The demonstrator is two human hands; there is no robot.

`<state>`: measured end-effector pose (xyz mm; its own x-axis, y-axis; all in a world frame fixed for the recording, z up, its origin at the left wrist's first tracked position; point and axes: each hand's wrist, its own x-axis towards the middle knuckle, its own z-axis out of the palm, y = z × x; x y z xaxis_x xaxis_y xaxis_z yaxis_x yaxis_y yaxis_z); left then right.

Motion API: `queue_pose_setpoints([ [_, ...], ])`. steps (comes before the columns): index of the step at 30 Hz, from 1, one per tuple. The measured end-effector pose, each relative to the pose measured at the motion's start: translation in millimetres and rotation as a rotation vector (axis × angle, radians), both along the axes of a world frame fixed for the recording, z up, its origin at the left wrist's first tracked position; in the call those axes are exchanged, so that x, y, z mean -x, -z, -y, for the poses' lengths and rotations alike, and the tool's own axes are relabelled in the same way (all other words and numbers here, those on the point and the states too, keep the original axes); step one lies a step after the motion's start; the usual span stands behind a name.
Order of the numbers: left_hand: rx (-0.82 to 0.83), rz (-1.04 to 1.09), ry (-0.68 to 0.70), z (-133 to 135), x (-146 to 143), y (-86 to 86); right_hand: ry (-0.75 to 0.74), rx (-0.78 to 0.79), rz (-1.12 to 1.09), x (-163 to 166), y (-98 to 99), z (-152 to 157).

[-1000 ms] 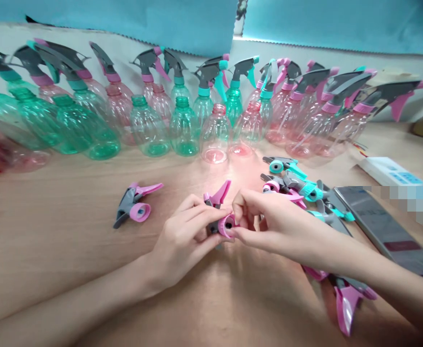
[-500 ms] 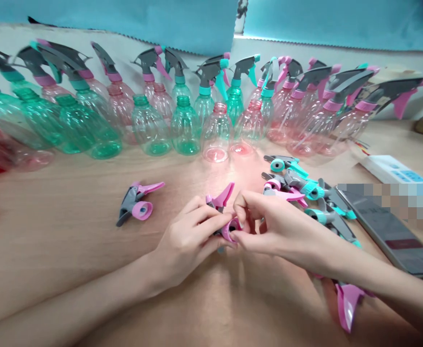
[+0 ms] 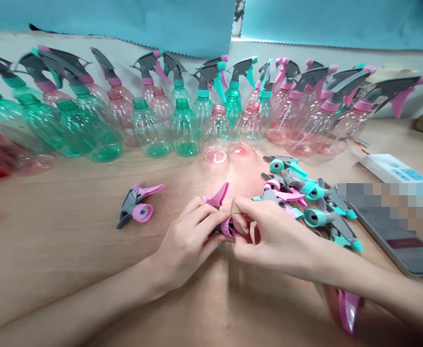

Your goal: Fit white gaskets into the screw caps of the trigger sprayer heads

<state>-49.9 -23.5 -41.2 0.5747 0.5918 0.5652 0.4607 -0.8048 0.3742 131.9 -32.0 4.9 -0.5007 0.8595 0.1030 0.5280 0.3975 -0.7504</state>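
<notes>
My left hand [image 3: 188,246] is closed around a grey and pink trigger spray head [image 3: 218,196], its pink trigger pointing up and its round pink collar turned to the right. At that collar's opening, my right hand [image 3: 265,231] is pinched shut; whatever lies between its fingertips is hidden. A second pink and grey spray head [image 3: 135,207] lies on the table to the left. To the right, behind my right hand, is a pile of turquoise and pink spray heads [image 3: 291,185]. Beneath my right forearm, another pink trigger [image 3: 349,308] sticks out.
Several open green bottles [image 3: 150,127] and clear pink bottles [image 3: 216,132] stand in a row at the back. Behind and beside them are bottles with spray heads fitted [image 3: 204,79]. A phone [image 3: 395,236] and a white power strip [image 3: 392,166] lie at the right.
My right fingers have curled in more at the pink collar, and the right hand has shifted slightly down. My left hand keeps its hold on the spray head. The view has tilted slightly.
</notes>
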Motion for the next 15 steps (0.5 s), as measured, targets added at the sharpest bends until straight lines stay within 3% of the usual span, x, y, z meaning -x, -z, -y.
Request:
queue_pose_setpoints([
  [10, -0.039, -0.01, -0.032, 0.7, -2.0, -2.0, 0.139, -0.08, 0.07, 0.8, 12.3, -1.4],
  [15, -0.041, -0.061, -0.03, 0.9, -3.0, -2.2, 0.11, -0.063, 0.158, 1.3, 7.0, -2.2],
])
